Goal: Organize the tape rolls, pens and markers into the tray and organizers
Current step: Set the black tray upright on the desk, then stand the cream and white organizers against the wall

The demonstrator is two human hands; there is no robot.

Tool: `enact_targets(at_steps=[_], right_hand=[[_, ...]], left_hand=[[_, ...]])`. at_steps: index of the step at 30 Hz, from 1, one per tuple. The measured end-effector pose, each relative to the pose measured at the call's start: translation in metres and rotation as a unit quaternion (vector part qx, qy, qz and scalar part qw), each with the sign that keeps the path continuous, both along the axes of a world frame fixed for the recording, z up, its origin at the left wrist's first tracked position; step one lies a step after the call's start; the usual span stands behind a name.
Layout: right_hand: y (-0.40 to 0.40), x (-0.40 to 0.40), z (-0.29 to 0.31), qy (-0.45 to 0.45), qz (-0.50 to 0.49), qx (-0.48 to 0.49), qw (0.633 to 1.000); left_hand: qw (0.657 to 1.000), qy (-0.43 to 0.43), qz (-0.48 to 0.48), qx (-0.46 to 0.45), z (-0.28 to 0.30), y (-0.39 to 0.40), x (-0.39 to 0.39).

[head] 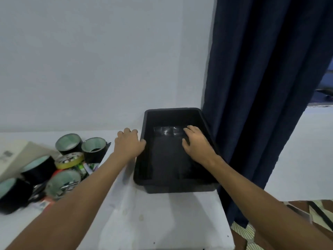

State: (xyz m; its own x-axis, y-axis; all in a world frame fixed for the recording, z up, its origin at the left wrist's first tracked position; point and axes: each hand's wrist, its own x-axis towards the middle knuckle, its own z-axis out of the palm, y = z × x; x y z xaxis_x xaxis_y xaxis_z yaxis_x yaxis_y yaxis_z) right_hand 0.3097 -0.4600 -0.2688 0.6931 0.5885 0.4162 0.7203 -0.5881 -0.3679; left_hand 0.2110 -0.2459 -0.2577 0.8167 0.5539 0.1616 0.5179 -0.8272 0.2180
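Left hand (130,142): on the left long rim of the black rectangular plastic tray (144,179), thumb hooked over the rim edge, fingers curled down on the outside wall. It grips the tray.

Right hand (196,142): inside the tray by the right wall, palm down, fingers spread and fairly straight, reaching to the tray floor. Holds nothing; whether the fingertips actually touch the floor I cannot tell.

The tray sits at the back right corner of the white cloth-covered table (162,217), far end close to the pale wall (108,60), right side against the dark navy curtain (261,87). Nothing visible in it but the right hand.

Left of the left forearm, well apart from the tray: a pile of supplies.
- black tape rolls with pale green cores (69,144), several, some upright, some lying
- one thin yellow tape roll (69,160) lying on the pile
- pens and markers (86,168) under and between the rolls, blurred, count unclear

Far left: a beige box-like object (16,156), partly cut off by the frame.

Bottom right: patterned floor (306,213).
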Motion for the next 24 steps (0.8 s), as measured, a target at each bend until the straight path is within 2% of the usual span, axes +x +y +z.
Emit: enact_targets(at_steps=[8, 13, 17, 21, 24], right_hand=[[0.141, -0.064, 0.032, 0.048, 0.233, 0.012, 0.971], [0.24, -0.117, 0.056, 0.087, 0.331, -0.015, 0.94], [0.312, -0.15, 0.056, 0.156, 0.363, -0.028, 0.918], [0.378, -0.173, 0.05, 0.223, 0.353, -0.049, 0.907], [0.422, -0.186, 0.041, 0.24, 0.334, -0.089, 0.907]], left_hand=[[0.991, -0.028, 0.122, -0.048, 0.037, 0.09, -0.105], [0.961, -0.053, 0.255, -0.092, 0.044, 0.167, -0.187], [0.94, -0.08, 0.311, -0.117, 0.047, 0.22, -0.239], [0.943, -0.046, 0.302, -0.135, 0.04, 0.27, -0.266], [0.95, -0.009, 0.269, -0.156, 0.026, 0.301, -0.269]])
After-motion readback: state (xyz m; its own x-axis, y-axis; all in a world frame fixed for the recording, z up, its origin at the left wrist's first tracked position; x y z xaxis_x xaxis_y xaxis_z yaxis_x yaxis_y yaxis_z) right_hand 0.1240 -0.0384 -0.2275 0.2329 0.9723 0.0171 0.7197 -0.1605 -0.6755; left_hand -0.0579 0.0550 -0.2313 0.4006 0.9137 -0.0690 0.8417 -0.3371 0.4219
